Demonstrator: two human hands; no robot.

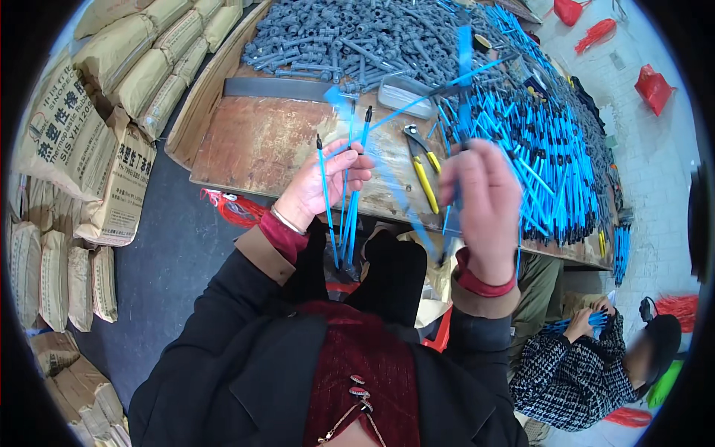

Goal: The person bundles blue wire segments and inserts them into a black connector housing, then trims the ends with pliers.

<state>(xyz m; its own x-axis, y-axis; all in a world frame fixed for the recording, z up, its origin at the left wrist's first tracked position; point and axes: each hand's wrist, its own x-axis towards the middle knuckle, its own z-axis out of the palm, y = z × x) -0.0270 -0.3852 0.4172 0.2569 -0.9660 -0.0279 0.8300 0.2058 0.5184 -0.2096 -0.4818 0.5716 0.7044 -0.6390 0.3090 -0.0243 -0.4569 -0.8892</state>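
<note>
My left hand (pixel 328 179) is raised before the table's front edge. Its thumb and fingers are closed round several thin blue tubes (pixel 328 216) with black ends, which hang down toward my lap. To the right, my right hand (pixel 485 201) is up with curled fingers, smeared by motion. A blue tube with a black part (pixel 465 89) sticks up from it, also blurred. Another blue tube slants across between the hands, and I cannot tell which hand has it. Pliers with yellow handles (pixel 423 182) lie on the wooden table (pixel 261 141), beside my right hand.
Grey plastic fittings (pixel 357 37) are heaped at the back. Many blue tubes with black ends (pixel 555 171) are piled at the right. A clear box (pixel 406 104) and a grey strip (pixel 279 89) lie between. Paper sacks (pixel 71 134) stand left; a co-worker (pixel 573 372) sits lower right holding blue tubes.
</note>
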